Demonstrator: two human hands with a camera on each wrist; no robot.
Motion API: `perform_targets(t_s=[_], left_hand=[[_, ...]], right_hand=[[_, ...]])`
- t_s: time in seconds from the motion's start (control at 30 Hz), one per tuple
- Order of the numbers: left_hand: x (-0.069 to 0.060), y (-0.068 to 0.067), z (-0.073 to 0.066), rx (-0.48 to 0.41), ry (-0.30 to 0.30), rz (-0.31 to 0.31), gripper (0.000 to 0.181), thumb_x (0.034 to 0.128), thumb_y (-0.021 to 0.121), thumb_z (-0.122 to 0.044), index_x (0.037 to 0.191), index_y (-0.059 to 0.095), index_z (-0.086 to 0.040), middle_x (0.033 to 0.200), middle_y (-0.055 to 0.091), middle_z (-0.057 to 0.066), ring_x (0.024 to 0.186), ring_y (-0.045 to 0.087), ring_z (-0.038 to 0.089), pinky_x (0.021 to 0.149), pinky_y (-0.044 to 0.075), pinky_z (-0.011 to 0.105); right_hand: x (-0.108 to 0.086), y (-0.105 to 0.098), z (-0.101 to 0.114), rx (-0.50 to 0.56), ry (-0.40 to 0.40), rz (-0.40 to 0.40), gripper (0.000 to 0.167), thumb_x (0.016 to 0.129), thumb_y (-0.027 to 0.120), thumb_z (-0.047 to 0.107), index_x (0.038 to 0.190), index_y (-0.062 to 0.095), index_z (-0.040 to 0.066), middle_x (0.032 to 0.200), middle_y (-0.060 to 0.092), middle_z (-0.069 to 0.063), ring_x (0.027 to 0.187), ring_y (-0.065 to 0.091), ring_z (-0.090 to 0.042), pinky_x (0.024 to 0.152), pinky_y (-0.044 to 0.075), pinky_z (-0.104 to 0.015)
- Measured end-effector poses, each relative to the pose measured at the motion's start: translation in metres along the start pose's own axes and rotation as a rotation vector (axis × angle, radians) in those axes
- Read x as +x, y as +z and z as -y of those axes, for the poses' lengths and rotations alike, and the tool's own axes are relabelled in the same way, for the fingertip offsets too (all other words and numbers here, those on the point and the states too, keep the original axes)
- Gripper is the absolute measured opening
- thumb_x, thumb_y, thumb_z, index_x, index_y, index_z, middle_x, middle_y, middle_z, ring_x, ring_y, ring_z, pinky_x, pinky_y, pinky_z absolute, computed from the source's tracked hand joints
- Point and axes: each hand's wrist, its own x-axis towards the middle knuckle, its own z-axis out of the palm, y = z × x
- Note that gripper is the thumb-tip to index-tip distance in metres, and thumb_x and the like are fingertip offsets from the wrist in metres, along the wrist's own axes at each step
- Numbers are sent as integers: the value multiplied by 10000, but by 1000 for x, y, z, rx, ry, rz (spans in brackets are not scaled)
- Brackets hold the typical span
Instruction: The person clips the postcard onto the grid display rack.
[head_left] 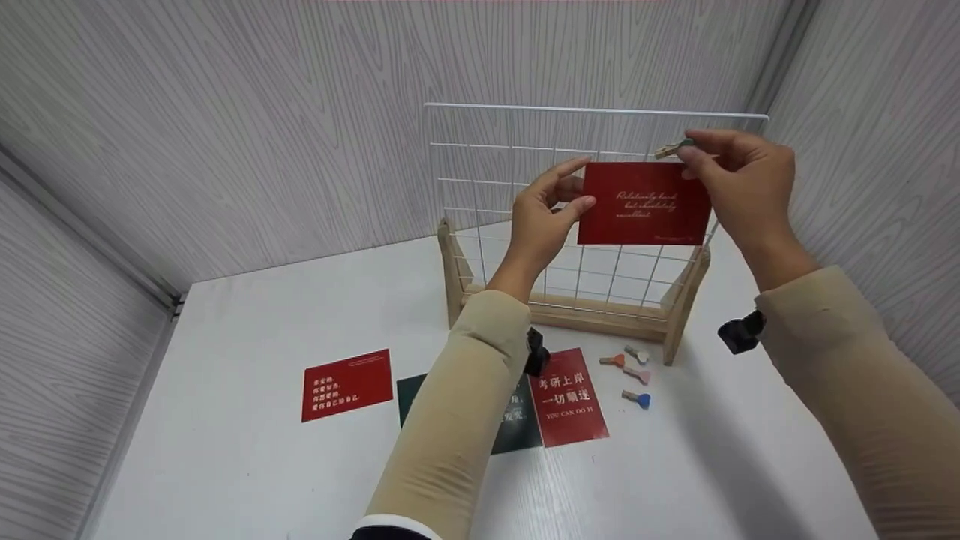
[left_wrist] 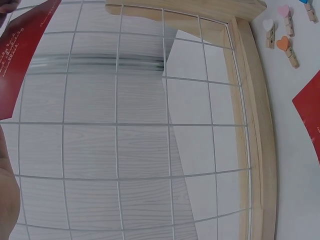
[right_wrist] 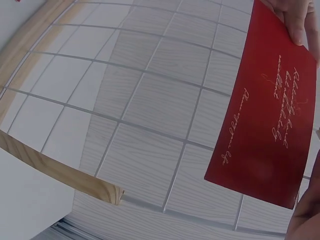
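In the head view my left hand (head_left: 541, 217) pinches the left edge of a red card (head_left: 637, 217) with light cursive print. The card is upright in front of a white wire grid rack (head_left: 510, 107). At the card's upper right corner, my right hand (head_left: 750, 180) holds a small wooden clothespin (head_left: 666, 151) between thumb and index finger, just above the top edge. Its other fingers are partly behind the card. The right wrist view shows the card (right_wrist: 265, 110) at an angle before the wires, with left-hand fingers (right_wrist: 296, 25) on it.
Below the rack's wooden stand (head_left: 592, 316) lie orange (head_left: 613, 360), white (head_left: 637, 355), pink (head_left: 637, 375) and blue (head_left: 638, 400) heart clothespins. A red card (head_left: 347, 385), a dark green card (head_left: 520, 424) and another red card (head_left: 570, 405) lie on the white table (head_left: 225, 450).
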Motion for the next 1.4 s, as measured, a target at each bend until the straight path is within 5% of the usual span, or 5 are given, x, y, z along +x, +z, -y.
perform_targets(t_s=[0.87,1.4], left_hand=[[8,8,1,98,30,-77,406,870,654,20,1268,602,-47,960,631,54,861,604,101,736,534,233],[6,3,3,-10,28,-27,411,883,630,34,1283,590,-46,958,647,60,869,609,134,776,533,272]], right_hand=[[2,9,23,-157,46,63,250,873,705,206,1076,730,62,969,692,-89,560,620,-62,609,505,-131],[1,7,28,-143,52,35,233,872,703,217,1048,740,69,943,684,-57,540,601,-60,574,500,-139]])
